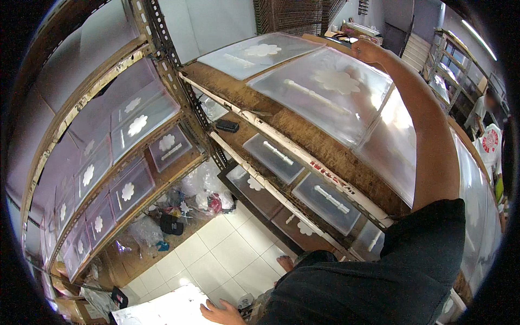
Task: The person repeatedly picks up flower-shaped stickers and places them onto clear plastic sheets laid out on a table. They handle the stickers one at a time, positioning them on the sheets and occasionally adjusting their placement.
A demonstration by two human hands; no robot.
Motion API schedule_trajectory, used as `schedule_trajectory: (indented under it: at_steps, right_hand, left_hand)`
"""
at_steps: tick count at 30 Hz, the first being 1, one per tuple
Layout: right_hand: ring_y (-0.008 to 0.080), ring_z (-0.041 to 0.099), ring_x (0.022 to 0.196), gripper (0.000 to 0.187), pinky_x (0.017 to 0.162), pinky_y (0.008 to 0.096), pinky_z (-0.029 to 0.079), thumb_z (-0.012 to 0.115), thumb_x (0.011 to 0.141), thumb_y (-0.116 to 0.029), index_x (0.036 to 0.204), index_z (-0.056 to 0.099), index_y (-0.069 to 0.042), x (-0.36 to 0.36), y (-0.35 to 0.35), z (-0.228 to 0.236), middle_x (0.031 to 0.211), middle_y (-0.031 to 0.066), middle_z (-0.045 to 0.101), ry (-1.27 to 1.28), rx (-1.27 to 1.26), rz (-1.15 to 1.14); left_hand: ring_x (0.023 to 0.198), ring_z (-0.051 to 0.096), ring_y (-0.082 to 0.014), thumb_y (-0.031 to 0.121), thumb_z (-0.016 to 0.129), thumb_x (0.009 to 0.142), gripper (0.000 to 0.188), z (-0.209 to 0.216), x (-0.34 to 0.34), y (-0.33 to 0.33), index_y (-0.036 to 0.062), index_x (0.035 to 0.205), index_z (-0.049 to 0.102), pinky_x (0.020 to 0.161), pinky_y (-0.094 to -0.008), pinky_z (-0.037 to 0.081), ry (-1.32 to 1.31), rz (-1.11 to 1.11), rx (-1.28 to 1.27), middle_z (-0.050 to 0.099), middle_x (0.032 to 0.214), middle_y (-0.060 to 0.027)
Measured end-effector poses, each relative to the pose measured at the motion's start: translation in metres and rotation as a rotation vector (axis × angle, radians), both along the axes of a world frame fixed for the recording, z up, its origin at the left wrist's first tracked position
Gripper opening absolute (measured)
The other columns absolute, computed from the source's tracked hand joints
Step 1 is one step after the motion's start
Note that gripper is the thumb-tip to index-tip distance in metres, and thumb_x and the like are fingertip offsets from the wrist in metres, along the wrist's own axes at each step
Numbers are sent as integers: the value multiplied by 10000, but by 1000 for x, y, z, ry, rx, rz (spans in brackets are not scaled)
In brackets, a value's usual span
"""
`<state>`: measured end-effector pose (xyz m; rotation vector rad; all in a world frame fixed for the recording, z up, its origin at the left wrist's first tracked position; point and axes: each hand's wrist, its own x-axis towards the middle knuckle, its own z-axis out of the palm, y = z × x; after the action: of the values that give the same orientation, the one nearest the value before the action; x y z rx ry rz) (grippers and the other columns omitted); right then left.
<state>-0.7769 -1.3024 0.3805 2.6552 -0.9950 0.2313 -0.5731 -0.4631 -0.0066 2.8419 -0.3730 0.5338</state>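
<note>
My right arm stretches up across the top shelf, and my right hand [367,52] is at its far edge, fingers curled in by the corner of a large clear plastic sheet [271,89]. What those fingers hold, if anything, is too small to make out. That sheet bears a white flower shape [337,80] and a white bar shape [317,96]. Low in the view, my left hand [223,313] has its fingers apart at the right edge of a bright white flat panel [162,309]. Whether the panel is loose or a tabletop, I cannot tell.
Smaller clear sheets [327,201] lie on the shelves below, and more fill the rack [127,130] at left. A perforated metal post [179,81] stands between. Plastic bags [203,181] and a black pouch [171,224] sit low. A person [479,111] is at far right.
</note>
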Motion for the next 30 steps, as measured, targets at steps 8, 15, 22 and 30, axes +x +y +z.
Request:
schedule_trajectory:
  at_steps: [8, 15, 22, 30]
  right_hand:
    - [265, 621, 803, 94, 717, 418, 484, 594, 794, -66, 853, 665, -46, 28, 45, 22, 845, 140, 674, 264, -136, -94]
    - [351, 627, 919, 244, 824, 462, 495, 565, 947, -232, 1025, 647, -15, 143, 165, 92, 991, 205, 649, 11, -14, 503]
    - [411, 594, 1102, 262, 960, 447, 457, 576, 855, 10, 1113, 618, 26, 228, 474, 41, 1135, 217, 638, 68, -32, 1160]
    - [287, 642, 1091, 275, 941, 364, 485, 608, 887, -9, 1158, 626, 28, 203, 770, -93, 1146, 168, 662, 255, 853, 1698]
  left_hand:
    - [1286, 383, -459, 109, 703, 809, 513, -38, 8, 11, -59, 1266, 539, 1069, -558, 321, 72, 37, -111, 412, 1391, -303]
    - [1313, 388, -430, 103, 675, 833, 453, -52, 10, 35, -67, 1240, 572, 1111, -504, 305, 134, -78, -692, 422, 1407, -286]
    - [1180, 562, -369, 173, 669, 886, 317, 15, -73, 72, 44, 1173, 628, 1023, -429, 445, 226, -152, -784, 583, 1265, -187]
    - [1123, 581, -338, 175, 655, 885, 291, 23, -220, 171, 12, 1125, 650, 968, -417, 476, 93, 278, -790, 602, 1209, -153]
